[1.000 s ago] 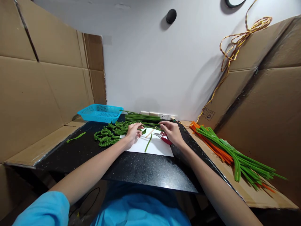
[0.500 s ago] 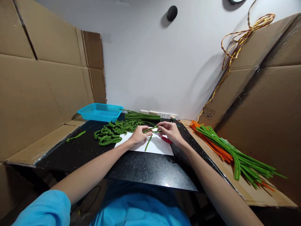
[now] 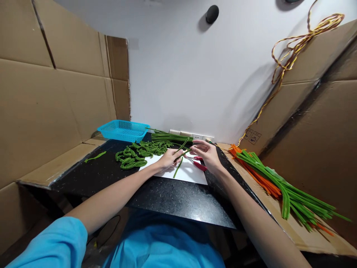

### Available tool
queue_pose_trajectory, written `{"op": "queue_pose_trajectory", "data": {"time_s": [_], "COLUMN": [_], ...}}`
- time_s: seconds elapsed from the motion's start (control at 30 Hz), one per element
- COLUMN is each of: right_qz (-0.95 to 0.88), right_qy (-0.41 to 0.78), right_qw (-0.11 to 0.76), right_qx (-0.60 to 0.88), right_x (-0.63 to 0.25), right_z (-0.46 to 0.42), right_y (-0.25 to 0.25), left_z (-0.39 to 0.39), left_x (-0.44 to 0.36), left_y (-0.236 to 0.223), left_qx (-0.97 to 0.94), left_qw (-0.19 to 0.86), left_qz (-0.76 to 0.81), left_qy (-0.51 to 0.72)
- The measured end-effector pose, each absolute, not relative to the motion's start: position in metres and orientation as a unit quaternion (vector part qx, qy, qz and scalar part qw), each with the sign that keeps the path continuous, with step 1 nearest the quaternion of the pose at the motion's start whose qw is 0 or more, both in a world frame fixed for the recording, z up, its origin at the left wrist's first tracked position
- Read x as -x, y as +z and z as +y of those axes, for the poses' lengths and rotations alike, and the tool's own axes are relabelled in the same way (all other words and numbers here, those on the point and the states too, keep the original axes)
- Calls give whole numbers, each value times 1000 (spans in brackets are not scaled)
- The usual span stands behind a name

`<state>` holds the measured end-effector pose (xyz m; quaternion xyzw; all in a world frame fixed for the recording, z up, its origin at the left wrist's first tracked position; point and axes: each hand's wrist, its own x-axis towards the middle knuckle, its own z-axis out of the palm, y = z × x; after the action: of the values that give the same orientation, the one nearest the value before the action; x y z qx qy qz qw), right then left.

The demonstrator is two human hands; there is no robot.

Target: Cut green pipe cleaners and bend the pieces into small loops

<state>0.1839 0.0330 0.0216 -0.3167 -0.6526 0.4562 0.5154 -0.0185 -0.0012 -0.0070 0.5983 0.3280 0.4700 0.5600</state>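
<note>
Over a white sheet of paper (image 3: 192, 178), my left hand (image 3: 168, 159) is closed around green pipe cleaners (image 3: 182, 144) whose ends stick out to the upper right. My right hand (image 3: 208, 154) is at the right end of one of these stems, its fingertips pinched on it and the index finger slightly raised. Red-handled pliers (image 3: 199, 164) lie on the paper beneath my right hand. A short green stem piece (image 3: 177, 168) rests on the paper below my left hand.
Left of the paper lie several looped green pipe cleaner shapes (image 3: 130, 162). Behind are a bundle of straight green stems (image 3: 170, 138) and a blue basket (image 3: 122, 136). Green stems (image 3: 290, 188) and orange stems (image 3: 259, 178) lie on cardboard at right. A green scrap (image 3: 95, 156) sits at left.
My right hand has shifted slightly right and its fingers have lifted a little. The stems in my left hand now tilt more upward, and more of the pliers shows. The view has shifted slightly left.
</note>
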Motion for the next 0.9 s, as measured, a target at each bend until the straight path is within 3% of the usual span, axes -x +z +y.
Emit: {"op": "queue_pose_trajectory", "data": {"time_s": [0.17, 0.4, 0.67, 0.9], "right_qz": [-647, -706, -666, -557], "right_qy": [475, 459, 421, 550], "right_qw": [511, 461, 516, 550], "right_qx": [308, 281, 334, 291], "right_x": [-180, -174, -179, -184], "right_z": [31, 30, 34, 40], "right_y": [20, 14, 16, 20], "left_z": [-8, -8, -3, -4], "left_x": [15, 12, 12, 11], "left_y": [-7, -10, -11, -11], "left_qx": [-576, -578, -547, -559], "left_qw": [622, 623, 628, 633], "left_qz": [316, 325, 337, 300], "left_qy": [425, 415, 438, 444]}}
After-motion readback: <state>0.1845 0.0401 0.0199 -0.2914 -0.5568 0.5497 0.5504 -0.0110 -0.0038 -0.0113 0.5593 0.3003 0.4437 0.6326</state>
